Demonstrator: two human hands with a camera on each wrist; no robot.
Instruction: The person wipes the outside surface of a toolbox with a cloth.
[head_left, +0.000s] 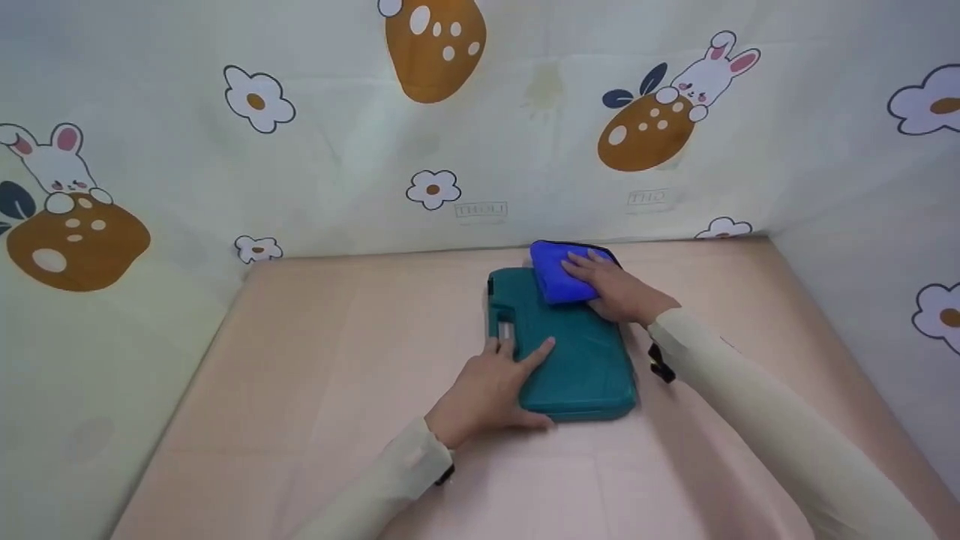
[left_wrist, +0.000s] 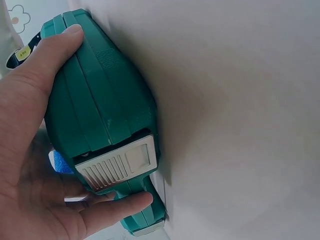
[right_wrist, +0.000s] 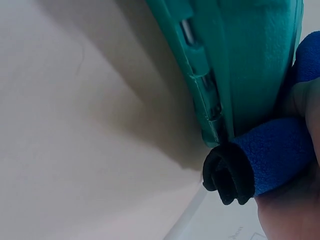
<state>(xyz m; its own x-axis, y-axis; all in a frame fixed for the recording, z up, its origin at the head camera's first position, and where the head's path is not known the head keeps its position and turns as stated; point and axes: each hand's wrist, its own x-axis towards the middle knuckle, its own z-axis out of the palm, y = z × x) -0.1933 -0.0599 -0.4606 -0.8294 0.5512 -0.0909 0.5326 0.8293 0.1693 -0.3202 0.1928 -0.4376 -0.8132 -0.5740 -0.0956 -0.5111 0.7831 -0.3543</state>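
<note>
– Where was the green case [head_left: 581, 367] found?
– It was seen lying flat on the table [head_left: 360, 337], between four and five o'clock from the centre of the head view, with the patterned backdrop [head_left: 330, 172] beyond at twelve.
– And how was it held?
– With the case taken as the dial, its edge was gripped at eight o'clock by the left hand [head_left: 486, 390]: the thumb was laid along the near end, the fingers bent at the handle side, near a metal latch [left_wrist: 120, 162].
– What was held by the right hand [head_left: 622, 292]?
– A folded blue cloth [head_left: 553, 277] with black edging [right_wrist: 230, 175] was clasped, fingers spread over it. It was held against the lid at about twelve o'clock, past the far edge. The hinge [right_wrist: 207, 82] was shown just beside it in the right wrist view.
</note>
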